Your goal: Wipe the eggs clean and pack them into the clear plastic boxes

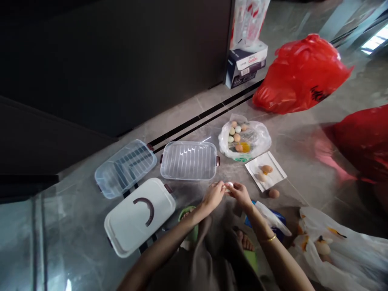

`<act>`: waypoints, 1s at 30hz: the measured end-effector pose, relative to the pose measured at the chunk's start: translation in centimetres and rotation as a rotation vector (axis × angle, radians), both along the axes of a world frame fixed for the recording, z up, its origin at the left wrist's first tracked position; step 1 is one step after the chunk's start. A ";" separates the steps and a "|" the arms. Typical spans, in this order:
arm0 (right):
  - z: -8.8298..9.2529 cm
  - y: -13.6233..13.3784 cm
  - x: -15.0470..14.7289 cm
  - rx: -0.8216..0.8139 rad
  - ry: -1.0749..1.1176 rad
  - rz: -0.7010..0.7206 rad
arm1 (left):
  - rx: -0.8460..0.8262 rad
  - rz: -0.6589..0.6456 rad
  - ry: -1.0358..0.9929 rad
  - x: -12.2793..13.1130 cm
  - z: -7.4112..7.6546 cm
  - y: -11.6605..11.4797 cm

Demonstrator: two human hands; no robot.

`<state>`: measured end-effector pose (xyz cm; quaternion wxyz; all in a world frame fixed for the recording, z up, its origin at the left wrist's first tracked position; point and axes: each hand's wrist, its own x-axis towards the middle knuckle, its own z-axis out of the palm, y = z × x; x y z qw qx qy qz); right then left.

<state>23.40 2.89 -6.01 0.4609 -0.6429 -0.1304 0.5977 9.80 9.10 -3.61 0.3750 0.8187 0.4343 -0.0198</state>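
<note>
My left hand point(214, 195) and my right hand point(241, 195) meet in front of me, fingers closed around a small white egg point(229, 184). Fingers hide most of it, and whether a tissue is also there I cannot tell. Just ahead on the floor is a clear ribbed plastic container point(188, 161). A white plastic bag point(260, 135) beyond my right hand holds several eggs point(237, 138) and spilled yolk point(245, 147). Right of my hands, a broken egg point(266, 169) with yolk lies on a white sheet point(277, 173), beside a brown egg point(274, 194) on the floor.
A second clear container point(125, 167) and a white handled lid point(133, 230) lie to the left. A blue packet point(280, 220) sits by my right forearm, near a white bag point(342, 234) with eggs. Red bags point(303, 76) and a box point(247, 64) stand farther back.
</note>
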 end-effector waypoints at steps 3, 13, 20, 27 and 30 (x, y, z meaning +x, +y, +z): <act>-1.1 0.0 -1.7 -0.097 -0.304 -0.083 | 0.022 -0.028 -0.055 -3.2 -1.4 2.5; 7.4 -0.9 -12.2 -0.121 -0.546 -0.102 | 0.188 -0.323 0.116 -8.5 -4.5 8.1; 9.2 4.7 -14.5 0.062 -0.479 -0.110 | 0.140 -0.372 0.072 -7.0 -5.6 7.6; 3.5 5.6 -12.4 0.128 -0.611 -0.121 | 0.151 -0.327 0.035 -4.5 -6.3 8.0; 0.4 5.0 -9.8 0.089 -0.735 -0.091 | 0.176 -0.324 0.034 -4.3 -6.1 8.1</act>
